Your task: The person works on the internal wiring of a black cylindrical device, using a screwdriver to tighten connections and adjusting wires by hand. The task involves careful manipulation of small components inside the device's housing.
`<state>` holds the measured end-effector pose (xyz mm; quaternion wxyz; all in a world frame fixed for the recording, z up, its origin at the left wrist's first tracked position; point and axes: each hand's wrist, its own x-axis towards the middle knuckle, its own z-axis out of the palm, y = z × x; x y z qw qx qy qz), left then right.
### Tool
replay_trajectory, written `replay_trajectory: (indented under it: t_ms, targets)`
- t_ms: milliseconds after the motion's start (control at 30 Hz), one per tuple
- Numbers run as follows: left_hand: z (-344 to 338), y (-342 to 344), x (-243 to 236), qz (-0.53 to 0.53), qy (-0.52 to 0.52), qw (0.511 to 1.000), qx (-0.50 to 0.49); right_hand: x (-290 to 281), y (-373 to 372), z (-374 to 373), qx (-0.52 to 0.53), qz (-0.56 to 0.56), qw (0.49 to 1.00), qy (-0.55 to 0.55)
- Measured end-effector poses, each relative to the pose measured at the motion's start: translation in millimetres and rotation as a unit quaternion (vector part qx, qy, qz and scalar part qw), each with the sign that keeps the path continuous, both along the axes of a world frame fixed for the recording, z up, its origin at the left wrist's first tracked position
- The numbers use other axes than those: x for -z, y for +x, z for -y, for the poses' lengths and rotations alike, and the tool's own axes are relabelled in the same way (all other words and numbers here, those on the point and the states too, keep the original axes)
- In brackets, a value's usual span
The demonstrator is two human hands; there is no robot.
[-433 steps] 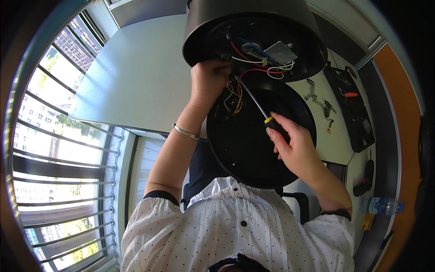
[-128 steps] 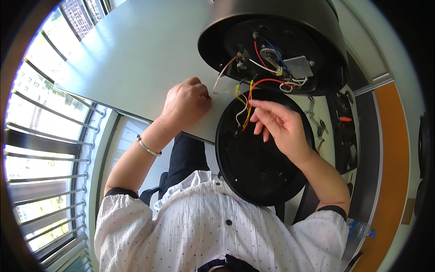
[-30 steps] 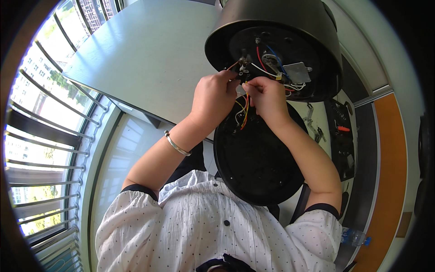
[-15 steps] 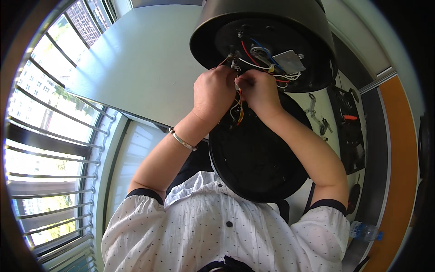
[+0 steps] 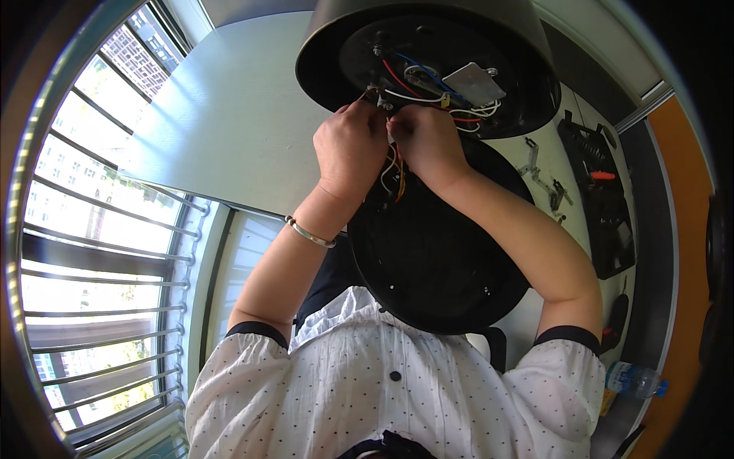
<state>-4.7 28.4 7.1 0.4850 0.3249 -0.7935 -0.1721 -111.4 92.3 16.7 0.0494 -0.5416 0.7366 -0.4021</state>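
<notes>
A dark, round appliance housing [image 5: 428, 19] lies tipped on the table with its underside facing me. Inside it are red, blue and white wires [image 5: 417, 98] and a silver metal plate [image 5: 474, 84]. Just below its rim my left hand [image 5: 353, 145] is closed, with its fingertips pinched at the wires beside a small terminal [image 5: 376, 93]. My right hand [image 5: 428, 141] is closed close beside it, pinching the same wires. Yellow, red and white leads [image 5: 397, 172] run down between the hands to a black round base cover [image 5: 436, 252]. My fingers hide the exact joint.
White table [image 5: 229, 99] extends to the left, by a barred window [image 5: 99, 222]. On the right lie metal bracket parts [image 5: 539, 172], a black tool case [image 5: 600, 199] with a red-handled tool [image 5: 602, 176], and a plastic bottle [image 5: 636, 380] farther down.
The whole view has shifted slightly, so the housing and hands appear higher and farther left. Both hands keep their pinch on the wires at the rim.
</notes>
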Motion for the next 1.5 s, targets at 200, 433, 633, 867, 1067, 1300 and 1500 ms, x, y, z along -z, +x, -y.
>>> replay_trajectory:
  t_ms: [200, 433, 633, 867, 1067, 1300, 1500]
  targets:
    - [0.2, 0.2, -1.8, 0.008, -0.007, 1.0, -0.005, -0.6, -1.0, 1.1, 0.004, -0.02, 1.0, 0.003]
    - [2.4, 0.2, -1.8, 0.024, -0.016, 1.0, 0.002, 0.1, -1.0, 0.2, 0.018, -0.02, 1.0, 0.002]
    - [4.0, -0.2, -1.2, 0.035, -0.02, 0.999, 0.002, 3.8, -3.0, 2.1, 0.018, -0.024, 1.0, -0.003]
    - [3.6, -1.0, -2.3, 0.039, -0.021, 0.999, -0.011, 4.7, -0.9, 0.9, 0.019, -0.022, 0.999, -0.017]
    - [3.9, -1.8, -2.2, 0.032, 0.0, 0.999, -0.003, 6.6, 0.6, 0.7, 0.018, -0.018, 0.999, -0.034]
    - [5.5, 0.1, -5.8, 0.037, 0.055, 0.998, 0.02, 6.9, 2.3, -0.8, 0.028, -0.021, 0.999, -0.036]
    - [2.9, -1.1, -5.2, 0.044, 0.057, 0.997, 0.028, 2.7, 6.4, -2.9, 0.039, -0.032, 0.998, -0.035]
